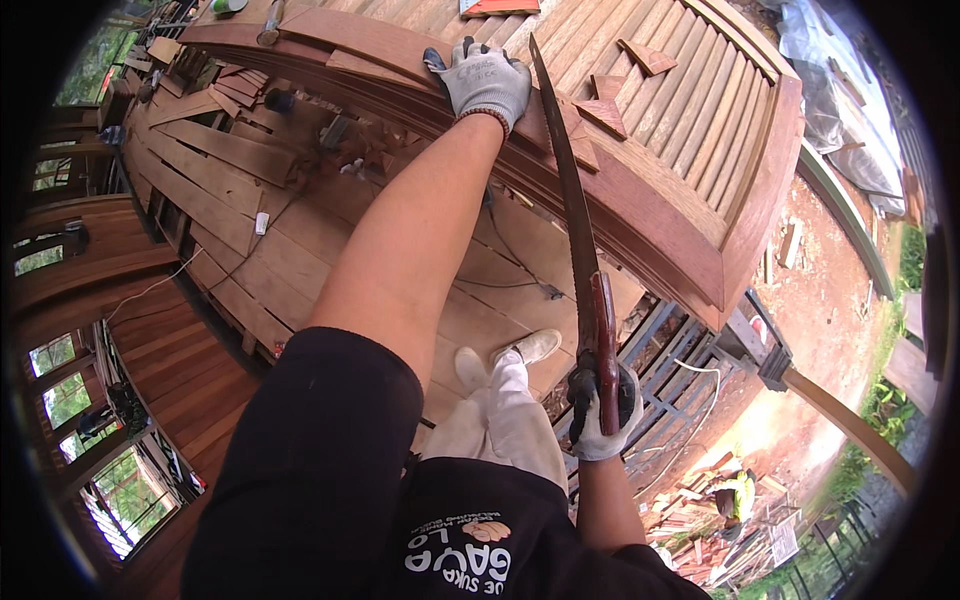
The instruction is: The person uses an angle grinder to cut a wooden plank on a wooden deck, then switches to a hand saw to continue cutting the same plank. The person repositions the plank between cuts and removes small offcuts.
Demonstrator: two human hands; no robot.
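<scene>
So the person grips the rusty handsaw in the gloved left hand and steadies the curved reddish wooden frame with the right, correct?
Not quite: the hands are swapped. The head view shows the gloved right hand gripping the rusty handsaw, while the gloved left hand steadies the curved reddish wooden frame.

Head view, steeply downward, close over workbench (690,180), rim perhaps warped

Saw handle (604,372) mostly hidden inside right hand (603,415) — fingers wrap it; louvered door (690,190) far end cut off by top edge.

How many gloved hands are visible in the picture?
2. The left hand presses on the curved wooden frame; the right hand grips the handsaw by its handle.
</scene>
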